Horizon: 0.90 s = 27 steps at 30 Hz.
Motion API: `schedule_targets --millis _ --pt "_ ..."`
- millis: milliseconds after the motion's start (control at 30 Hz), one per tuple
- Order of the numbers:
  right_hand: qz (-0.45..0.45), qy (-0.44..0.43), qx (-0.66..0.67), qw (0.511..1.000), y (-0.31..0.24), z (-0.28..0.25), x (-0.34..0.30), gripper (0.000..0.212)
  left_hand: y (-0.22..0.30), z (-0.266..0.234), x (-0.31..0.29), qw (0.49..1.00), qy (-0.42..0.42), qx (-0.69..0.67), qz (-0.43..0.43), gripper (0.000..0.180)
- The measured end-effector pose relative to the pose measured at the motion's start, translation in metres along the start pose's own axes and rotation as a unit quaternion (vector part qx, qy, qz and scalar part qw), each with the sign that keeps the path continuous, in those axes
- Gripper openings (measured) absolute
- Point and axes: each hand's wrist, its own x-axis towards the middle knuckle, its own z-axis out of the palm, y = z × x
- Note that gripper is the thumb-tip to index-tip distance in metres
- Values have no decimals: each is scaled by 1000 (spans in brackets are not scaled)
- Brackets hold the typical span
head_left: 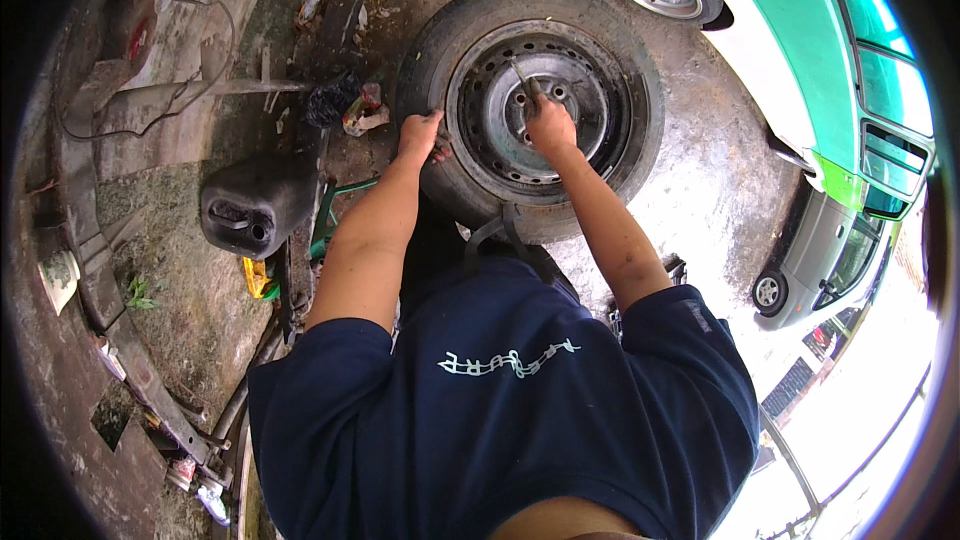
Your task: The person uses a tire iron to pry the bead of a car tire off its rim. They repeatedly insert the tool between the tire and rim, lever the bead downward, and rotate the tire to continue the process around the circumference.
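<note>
A car wheel (470, 155), a black tyre on a dark steel rim with round holes, is in front of me. My left hand (425, 136) is at the left of the wheel, its fingers curled against the tyre's sidewall beside the rim edge. Over the middle of the rim, my right hand (549, 124) is closed on a thin rod-like tool (518, 72). The tool's tip points up and left toward the rim's holes; its exact kind is too small to tell. Bolt holes show beside the right hand.
A black plastic tank (256, 202) lies at the left, near a black plastic bag (331, 100) and a red-and-white wrapper (366, 110). A green and white vehicle (790, 50) stands at the upper right, with a grey car (822, 255) below it.
</note>
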Motion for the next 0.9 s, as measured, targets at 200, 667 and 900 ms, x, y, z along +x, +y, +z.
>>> schedule_targets --millis 200,667,900 --pt "-49 -73 -68 994 -4 -9 -12 32 4 2 -6 999 27 -36 16 58" --pt "-15 -43 -120 992 -62 -49 52 27 -1 0 2 999 13 -29 -2 58" --pt "-3 -95 -124 988 -83 -47 71 29 7 0 -8 999 14 -30 -12 61"
